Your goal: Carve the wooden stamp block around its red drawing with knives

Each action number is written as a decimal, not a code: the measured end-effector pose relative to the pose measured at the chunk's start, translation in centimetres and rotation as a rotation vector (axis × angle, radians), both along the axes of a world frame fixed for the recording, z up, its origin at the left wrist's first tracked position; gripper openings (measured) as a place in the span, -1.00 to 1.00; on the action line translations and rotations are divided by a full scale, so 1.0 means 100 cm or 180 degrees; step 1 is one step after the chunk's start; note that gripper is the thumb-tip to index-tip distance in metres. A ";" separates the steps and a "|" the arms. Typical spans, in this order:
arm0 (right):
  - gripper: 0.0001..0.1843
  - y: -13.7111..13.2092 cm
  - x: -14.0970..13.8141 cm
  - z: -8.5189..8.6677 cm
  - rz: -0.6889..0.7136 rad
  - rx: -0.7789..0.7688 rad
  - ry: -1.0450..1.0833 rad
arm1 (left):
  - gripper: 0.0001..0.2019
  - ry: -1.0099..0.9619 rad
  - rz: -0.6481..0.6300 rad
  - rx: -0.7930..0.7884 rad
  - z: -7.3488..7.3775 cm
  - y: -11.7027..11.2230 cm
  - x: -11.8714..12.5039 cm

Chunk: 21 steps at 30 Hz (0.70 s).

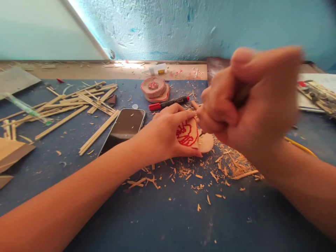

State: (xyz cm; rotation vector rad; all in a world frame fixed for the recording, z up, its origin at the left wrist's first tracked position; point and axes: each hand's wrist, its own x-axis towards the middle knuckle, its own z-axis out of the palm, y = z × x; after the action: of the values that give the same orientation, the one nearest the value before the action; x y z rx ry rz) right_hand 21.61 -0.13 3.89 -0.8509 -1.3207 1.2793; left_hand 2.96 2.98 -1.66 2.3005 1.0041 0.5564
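Note:
My left hand [168, 131] is closed around a small wooden piece [193, 134] with red marker lines drawn on its face, pressing it near the table. Under and beside that piece lies a pale rounded wood disc [207, 142]. My right hand [244, 98] is raised in a fist just to the right of the wood, smeared a little by motion. Its fingers wrap round something mostly hidden; a thin dark tip shows below the fist by the wood's edge. Wood shavings [183, 171] lie scattered around both hands.
A phone [126, 122] lies left of my left hand, near a pile of wooden sticks [65, 105]. Behind are a red-capped marker [169, 103], stacked round wood pieces [153, 87] and a white glue bottle [157, 69]. A yellow pencil-like stick [301, 147] lies under my right arm.

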 end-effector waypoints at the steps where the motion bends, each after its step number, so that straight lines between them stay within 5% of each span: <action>1: -0.22 0.001 0.000 0.001 0.0007 -0.0015 0.0063 | -0.36 0.0001 -0.0010 -0.0013 0.000 0.000 0.000; 7: -0.27 0.005 0.002 0.002 -0.0001 0.0472 0.0055 | -0.31 -0.0006 0.0045 -0.0017 0.000 -0.001 0.001; 16: -0.36 -0.004 -0.001 0.002 0.0073 0.0193 0.0119 | -0.39 0.0059 0.0065 0.0002 -0.001 -0.001 0.001; 21: -0.36 -0.003 -0.002 0.001 0.0022 0.0478 0.0068 | -0.36 0.0069 0.0057 -0.0028 0.000 -0.001 0.001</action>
State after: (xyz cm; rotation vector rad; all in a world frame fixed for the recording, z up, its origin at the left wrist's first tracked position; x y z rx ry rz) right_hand 21.39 -0.44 3.95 -0.7263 -1.3852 1.1753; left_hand 3.05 2.90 -1.64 2.2964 1.0362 0.5345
